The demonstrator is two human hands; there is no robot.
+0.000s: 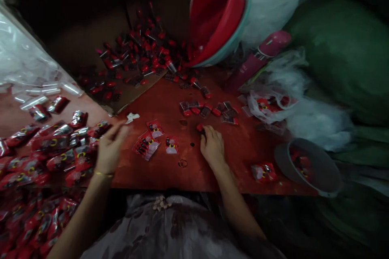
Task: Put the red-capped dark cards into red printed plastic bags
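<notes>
My right hand [212, 145] rests on the red-brown wooden worktop [170, 105], its grip pinched nearly closed on a small red capsule-like piece [199, 127] at my fingertips. My left hand [110, 147] hovers loosely open, its grip around nothing, beside the heap of shiny red foil packets [51, 149] at the worktop's left. Between my hands lie a few flat red-and-white printed cards [152, 139]. Past them, more small red pieces spill from a tipped red plastic basin [217, 12].
</notes>
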